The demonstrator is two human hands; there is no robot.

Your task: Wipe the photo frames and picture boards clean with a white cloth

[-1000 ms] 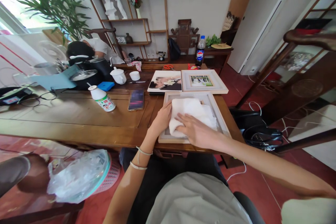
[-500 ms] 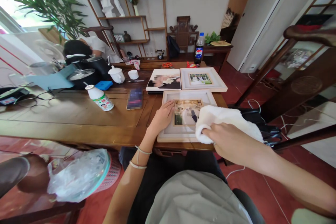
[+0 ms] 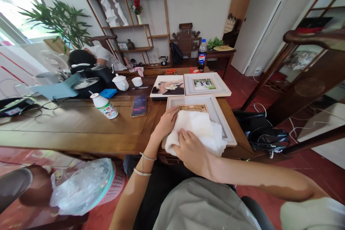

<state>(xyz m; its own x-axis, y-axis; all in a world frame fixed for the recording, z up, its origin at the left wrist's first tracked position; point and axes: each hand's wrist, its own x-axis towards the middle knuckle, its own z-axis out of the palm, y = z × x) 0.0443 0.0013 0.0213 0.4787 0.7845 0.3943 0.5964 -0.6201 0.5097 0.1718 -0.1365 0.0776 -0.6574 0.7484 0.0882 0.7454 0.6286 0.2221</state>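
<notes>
At the near right of the bench (image 3: 81,122), pressing white cloth (image 3: 202,131) onto picture frame (image 3: 222,120) with flattened right hand (image 3: 192,149). Bracing frame against sliding with open left hand (image 3: 167,124).

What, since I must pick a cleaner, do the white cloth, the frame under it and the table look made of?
Cloth: soft fluffy textile, probably terry or fleece; it bunches and looks nappy. Frame: pale matt moulding, painted wood or plastic, cannot tell which. Table: brown wood with visible grain, panel joints and a light sheen, likely varnished.
</notes>
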